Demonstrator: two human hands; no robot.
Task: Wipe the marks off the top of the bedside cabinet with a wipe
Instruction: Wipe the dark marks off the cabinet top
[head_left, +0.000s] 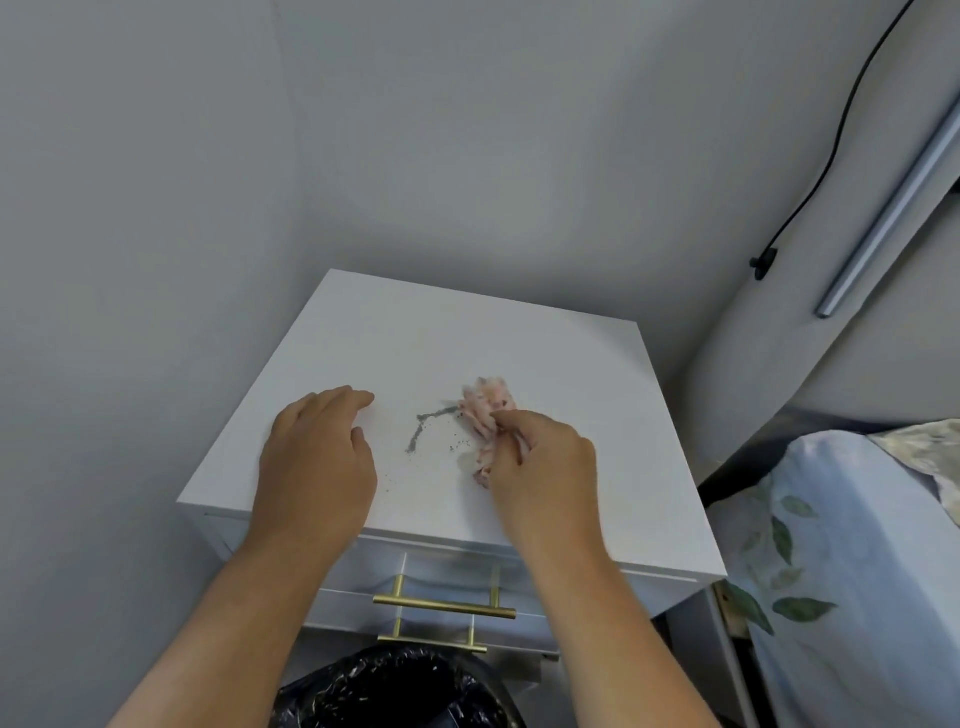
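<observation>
The white top of the bedside cabinet (415, 332) fills the middle of the view. A grey curved smear with scattered specks, the marks (422, 431), lies near its centre front. My right hand (545, 462) is closed around a crumpled pinkish wipe (485, 410), which rests on the top just right of the marks. My left hand (317, 457) lies flat, palm down, on the front left part of the top, holding nothing, its fingers slightly spread.
Below the top are drawers with two brass bar handles (444, 605). A bin lined with a black bag (395, 691) stands in front of the cabinet. A bed with leaf-print bedding (841, 571) is at the right. Grey walls close in behind and left.
</observation>
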